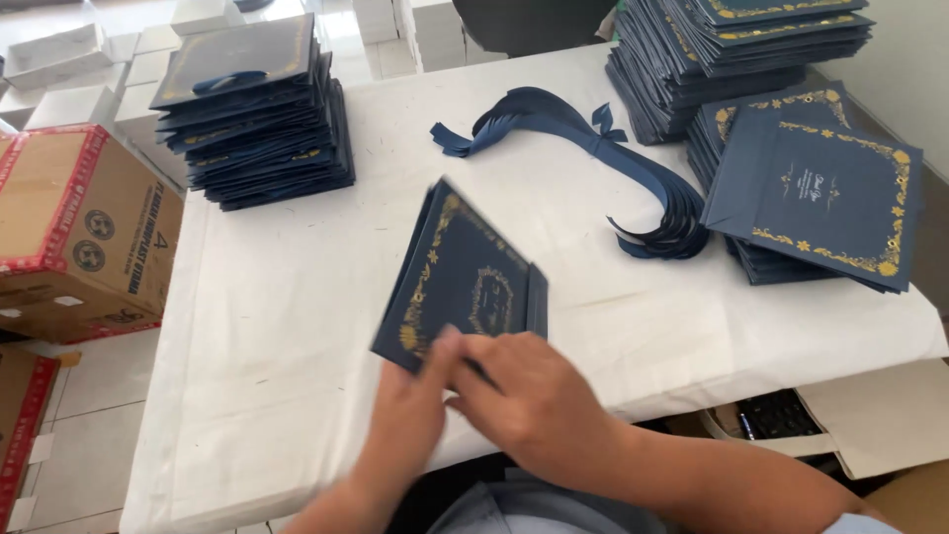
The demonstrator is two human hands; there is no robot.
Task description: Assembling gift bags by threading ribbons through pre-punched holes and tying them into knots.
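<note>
Navy bag [460, 277] between both hands [514, 396], near table edge [297, 485]

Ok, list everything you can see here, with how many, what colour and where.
folded bag: one, navy with gold print, table middle, held at its near corner
stack of bags with handles: one, navy, table far left
stacks of flat bags: several, navy and gold, table far right
top bag on near right stack: one, navy with gold border
ribbon bundle: one, navy, table middle right
table cloth: one, white
cardboard box: one, brown with red edging, left on floor
white boxes: several, far left
left hand: one, on the bag's near corner
right hand: one, on the same corner
</note>
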